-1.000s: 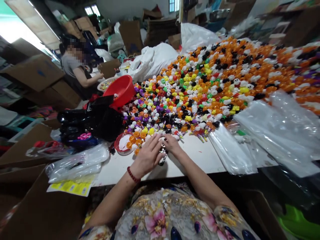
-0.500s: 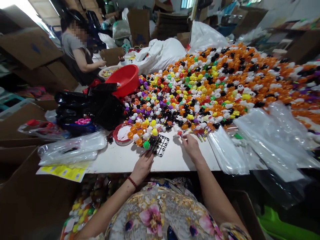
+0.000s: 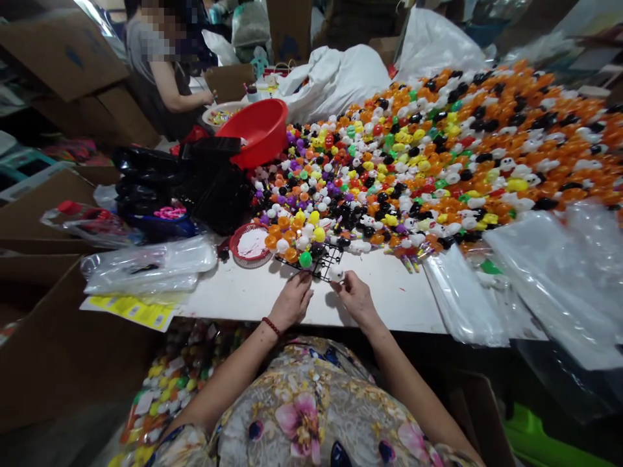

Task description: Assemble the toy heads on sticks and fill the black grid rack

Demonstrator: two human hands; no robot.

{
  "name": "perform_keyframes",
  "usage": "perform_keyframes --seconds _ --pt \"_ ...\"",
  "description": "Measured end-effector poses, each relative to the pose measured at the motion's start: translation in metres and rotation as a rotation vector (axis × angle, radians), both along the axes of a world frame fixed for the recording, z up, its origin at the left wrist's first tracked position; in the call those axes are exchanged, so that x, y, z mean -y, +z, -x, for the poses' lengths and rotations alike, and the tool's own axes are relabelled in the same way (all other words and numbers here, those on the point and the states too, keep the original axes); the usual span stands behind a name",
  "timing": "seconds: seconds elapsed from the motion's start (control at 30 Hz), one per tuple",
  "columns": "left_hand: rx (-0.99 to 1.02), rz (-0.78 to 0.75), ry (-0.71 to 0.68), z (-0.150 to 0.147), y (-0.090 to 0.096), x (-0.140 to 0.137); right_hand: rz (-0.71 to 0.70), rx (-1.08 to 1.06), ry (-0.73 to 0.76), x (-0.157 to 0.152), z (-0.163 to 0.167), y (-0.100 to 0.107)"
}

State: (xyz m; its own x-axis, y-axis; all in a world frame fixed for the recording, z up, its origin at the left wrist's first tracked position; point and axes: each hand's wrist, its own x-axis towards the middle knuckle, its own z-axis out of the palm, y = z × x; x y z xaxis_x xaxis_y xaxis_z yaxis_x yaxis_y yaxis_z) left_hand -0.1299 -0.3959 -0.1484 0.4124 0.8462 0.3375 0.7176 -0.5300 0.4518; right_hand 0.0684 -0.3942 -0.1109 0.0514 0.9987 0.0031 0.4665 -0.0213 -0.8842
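Observation:
On the white table top, a black plastic grid rack (image 3: 325, 264) carries several small orange, white, yellow and green toy toppers (image 3: 293, 237) on its left side. My left hand (image 3: 291, 301) is closed on the near edge of the rack, its fingertips partly hidden. Between the thumb and fingers of my right hand (image 3: 357, 298) is a small white toy topper (image 3: 335, 275) with dark marks, right at the grid's near right corner. Whether the topper's lower end sits in the grid, I cannot tell.
A large pile of coloured toppers (image 3: 418, 162) covers the table behind the rack. Left of it are a red basket with white powder (image 3: 252, 242), a red basin (image 3: 260, 135) and black bags (image 3: 214, 188). Clear plastic bags (image 3: 467, 295) lie right. Another person (image 3: 165, 78) works far left.
My right hand has come left from the pile's front edge to the rack, bringing the white topper. The left hand stays on the rack's near edge. The whole view has shifted slightly.

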Motion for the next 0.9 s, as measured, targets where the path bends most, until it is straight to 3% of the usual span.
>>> perform_keyframes --seconds 0.13,0.33,0.63,0.9 --pt "0.025 0.049 0.040 -0.001 0.005 0.001 0.020 -0.025 0.007 -0.006 0.010 -0.003" --pt "0.025 0.046 0.071 -0.004 0.002 0.000 0.079 -0.244 -0.017 -0.023 0.025 -0.017" --pt "0.030 0.075 0.064 -0.004 0.003 -0.001 -0.034 0.071 0.089 -0.031 0.029 -0.021" --pt "0.011 0.021 0.048 -0.004 0.001 0.000 -0.082 0.179 0.213 -0.039 0.028 -0.024"
